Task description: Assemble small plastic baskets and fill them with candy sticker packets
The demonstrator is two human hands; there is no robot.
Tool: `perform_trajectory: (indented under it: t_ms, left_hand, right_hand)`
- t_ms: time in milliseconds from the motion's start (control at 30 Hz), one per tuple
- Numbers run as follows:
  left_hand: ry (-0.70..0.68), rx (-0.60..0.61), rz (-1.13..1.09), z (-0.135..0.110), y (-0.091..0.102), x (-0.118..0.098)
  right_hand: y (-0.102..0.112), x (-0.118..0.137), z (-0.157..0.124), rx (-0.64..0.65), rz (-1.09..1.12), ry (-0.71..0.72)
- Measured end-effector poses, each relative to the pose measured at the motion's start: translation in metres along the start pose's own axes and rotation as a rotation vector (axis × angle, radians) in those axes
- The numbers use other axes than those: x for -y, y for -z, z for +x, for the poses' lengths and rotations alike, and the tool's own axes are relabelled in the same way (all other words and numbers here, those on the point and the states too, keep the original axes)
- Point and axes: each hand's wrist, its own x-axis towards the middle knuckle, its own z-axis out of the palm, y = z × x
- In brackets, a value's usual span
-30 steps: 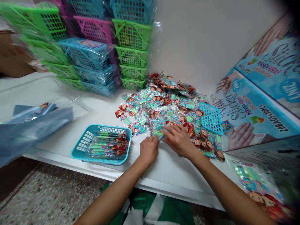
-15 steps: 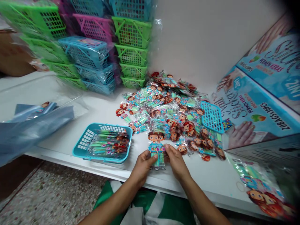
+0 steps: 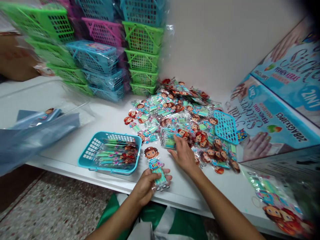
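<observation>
My left hand (image 3: pixel 146 186) grips a cartoon-boy candy packet (image 3: pixel 155 165) near the front edge of the white table (image 3: pixel 110 116), just right of a blue basket (image 3: pixel 91 155) that holds several such packets. My right hand (image 3: pixel 183 155) lies with fingers spread on the near edge of a big pile of packets (image 3: pixel 180 113), touching a green-striped packet (image 3: pixel 170 141). A small blue basket lid (image 3: pixel 225 126) rests on the pile's right side.
Stacks of green, blue and pink baskets (image 3: pixel 100 56) in plastic wrap stand at the back left. Blue printed cartons (image 3: pixel 272 110) line the right. A bluish plastic bag (image 3: pixel 32 133) lies at left. More packets (image 3: pixel 277 200) sit at the near right.
Both hands drew a boy packet out of the pile toward the table edge. My right hand has let go and gone back to the pile; my left keeps the packet, now tilted.
</observation>
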Motion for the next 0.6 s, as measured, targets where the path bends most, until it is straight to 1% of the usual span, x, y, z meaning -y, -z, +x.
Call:
perform_trajectory:
  t_ms: [67, 100, 167, 267, 333, 400, 467, 533, 600]
  left_hand:
    - [0.043, -0.046, -0.008, -0.001, 0.004, -0.003]
    - [0.056, -0.059, -0.01, -0.002, 0.005, -0.005]
    - [0.073, -0.062, -0.025, -0.002, 0.006, -0.009]
    - [0.144, 0.014, -0.09, -0.001, 0.003, -0.014]
    - [0.201, 0.099, -0.133, 0.001, 0.001, -0.013]
    - [0.193, 0.169, -0.132, 0.002, 0.0, -0.01]
    - [0.149, 0.213, -0.086, 0.001, 0.002, -0.004]
    - [0.119, 0.236, -0.03, 0.0, 0.007, 0.001]
    - [0.133, 0.233, 0.011, -0.002, 0.011, 0.004]
  right_hand:
    - [-0.004, -0.02, 0.013, 0.054, -0.192, 0.065]
    - [-0.004, -0.027, 0.016, 0.068, -0.235, 0.094]
    - [0.001, -0.036, 0.016, 0.027, -0.242, 0.141]
    - [0.014, -0.031, -0.001, -0.083, -0.146, 0.221]
    - [0.021, -0.017, -0.019, -0.086, -0.068, 0.353]
    - [0.025, -0.001, -0.038, -0.001, 0.006, 0.518]
    - [0.028, 0.014, -0.053, 0.127, 0.08, 0.624]
    - [0.032, 0.022, -0.062, 0.242, 0.174, 0.65]
    - [0.037, 0.022, -0.062, 0.309, 0.3, 0.612]
